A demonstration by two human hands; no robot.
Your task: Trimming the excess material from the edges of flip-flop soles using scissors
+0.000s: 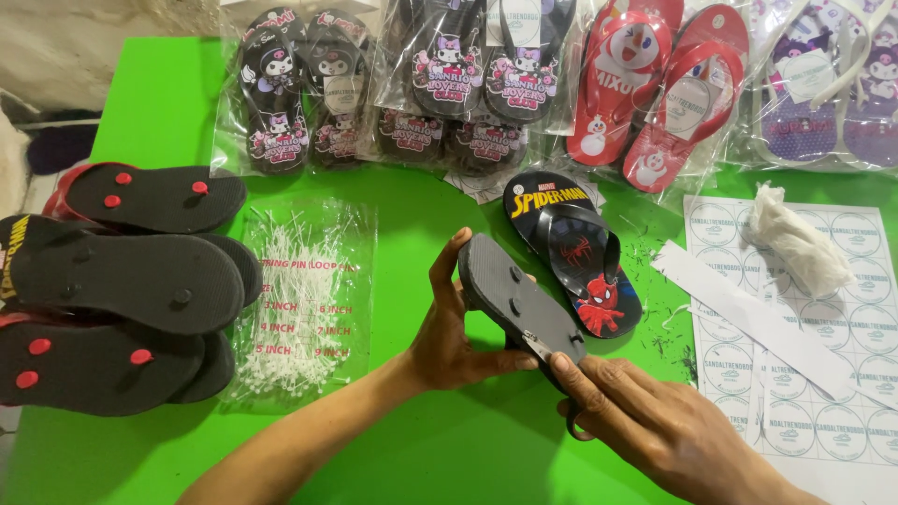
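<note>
My left hand grips a small black flip-flop, held sole up over the green table. My right hand holds a pair of scissors whose metal tip touches the sole near its heel end. A matching black flip-flop with a red superhero print lies face up just behind the held one.
A stack of black flip-flops, soles up with red plugs, lies at the left. A clear bag of white plastic loop pins is beside it. Bagged flip-flop pairs line the back. A sheet of round stickers and a crumpled white wad lie at the right.
</note>
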